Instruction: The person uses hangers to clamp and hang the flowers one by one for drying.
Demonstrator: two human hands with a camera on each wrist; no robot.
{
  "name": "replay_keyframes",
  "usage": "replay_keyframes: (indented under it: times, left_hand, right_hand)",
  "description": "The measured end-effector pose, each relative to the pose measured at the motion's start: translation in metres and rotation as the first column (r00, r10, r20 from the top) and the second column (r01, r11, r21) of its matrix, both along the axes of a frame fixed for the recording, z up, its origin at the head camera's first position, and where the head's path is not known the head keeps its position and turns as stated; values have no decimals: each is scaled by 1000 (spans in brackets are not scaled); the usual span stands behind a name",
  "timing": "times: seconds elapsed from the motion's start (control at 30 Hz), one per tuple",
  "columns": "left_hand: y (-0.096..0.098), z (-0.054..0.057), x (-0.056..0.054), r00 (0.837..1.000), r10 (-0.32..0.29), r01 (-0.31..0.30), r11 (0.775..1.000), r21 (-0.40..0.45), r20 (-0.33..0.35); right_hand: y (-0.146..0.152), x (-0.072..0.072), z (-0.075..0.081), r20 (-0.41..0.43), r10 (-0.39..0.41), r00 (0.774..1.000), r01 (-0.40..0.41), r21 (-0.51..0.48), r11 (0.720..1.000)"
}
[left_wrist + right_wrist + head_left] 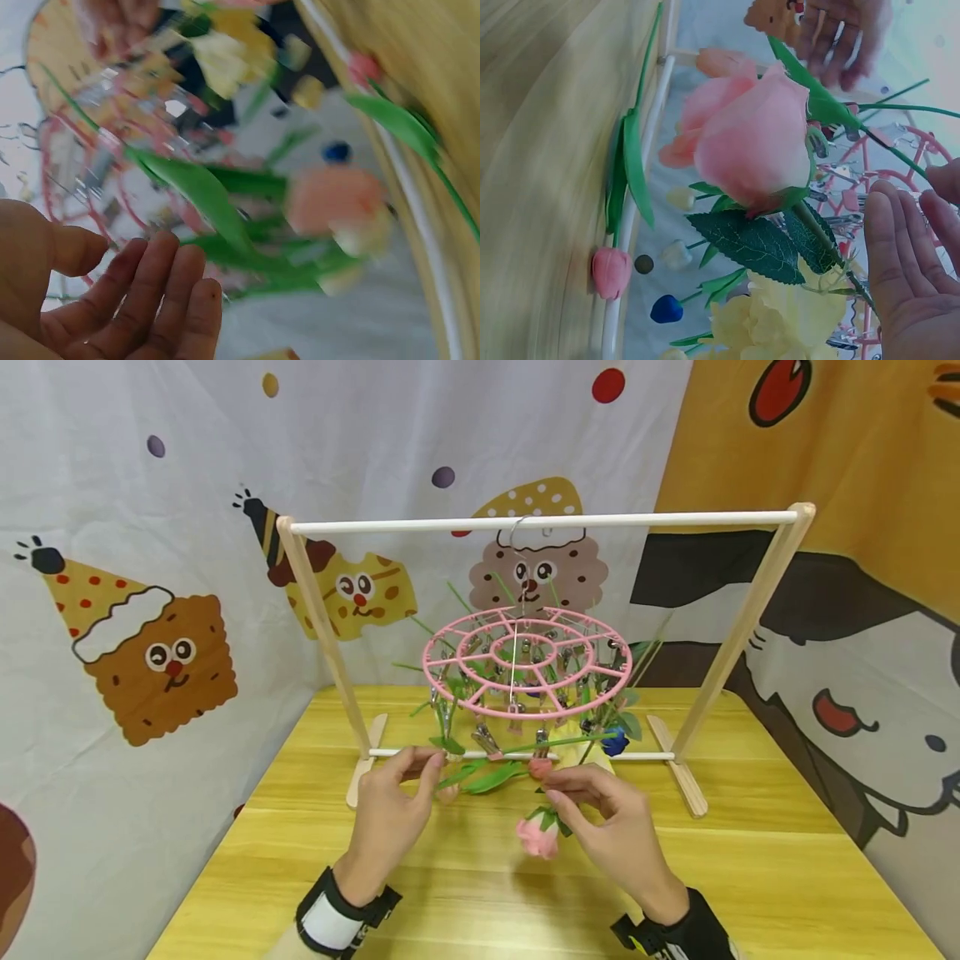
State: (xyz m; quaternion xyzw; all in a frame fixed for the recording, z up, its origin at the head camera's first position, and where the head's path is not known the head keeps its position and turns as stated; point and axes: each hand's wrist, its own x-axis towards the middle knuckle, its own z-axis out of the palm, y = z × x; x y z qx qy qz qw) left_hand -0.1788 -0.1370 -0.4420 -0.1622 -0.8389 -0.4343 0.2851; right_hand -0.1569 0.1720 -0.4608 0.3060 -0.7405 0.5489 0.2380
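A peach tulip (724, 63) hangs sideways, its green stem (577, 741) held by a clip (542, 742) under the round pink hanger (527, 714). My left hand (397, 814) is beside its bloom and leaves, fingers loosely extended, holding nothing. My right hand (611, 822) is at the stem side, next to a pink rose (537, 837) that hangs head down. In the right wrist view a gap shows between thumb and fingers, with the tulip stem running behind the thumb. Several other flowers hang from the clips, including a yellow bloom (772, 315) and a blue one (615, 741).
A wooden rack with a white top rod (450, 525) carries the hanger by its hook. Its feet (678, 768) stand on the wood-grain table (315, 860). Along the lower rod (651, 120) lies a pink tulip (611, 271). A printed cloth (375, 427) hangs behind.
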Motion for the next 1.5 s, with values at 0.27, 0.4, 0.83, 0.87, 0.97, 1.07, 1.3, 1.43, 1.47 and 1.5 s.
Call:
replay_keyframes:
  times: [0.27,0.4,0.83,0.87,0.97,1.07,1.3,1.43,1.47,1.5]
  left_hand:
    - [-37,-24,-16,966,184,-139,963,-232,183]
    - [-46,-36,-22,935,197,-78,925,-371,294]
    - [-53,-73,-41,931,175,13,860,-510,319]
    - [-52,-74,-40,937,168,13,859,-512,306]
    - [-50,-74,-35,949,145,22,856,-517,280]
    - [-47,-70,-28,951,117,47,861,-506,287]
    - [-40,-61,-12,956,95,60,864,-501,278]
    - [-37,-52,-4,976,79,37,861,-508,205]
    - [-36,-49,-2,978,75,34,861,-507,193]
    - [-35,-46,0,980,69,34,864,-502,184]
  right_hand:
    - [-9,5,-10,-117,-12,993,31,163,986]
    - [-18,6,-14,-178,1,984,41,230,972]
    - [-51,7,-32,-184,106,977,-7,473,881]
    - [-52,7,-33,-177,106,979,-5,493,870]
    - [-55,5,-37,-163,93,982,10,540,842]
    - [-57,1,-41,-185,71,980,49,573,818]
    - [-60,-10,-50,-270,32,962,137,584,800]
    - [-61,-16,-49,-308,-5,951,196,593,781]
    - [-61,-17,-49,-316,-10,949,207,596,776]
    - [-61,-17,-48,-321,-17,947,218,600,769]
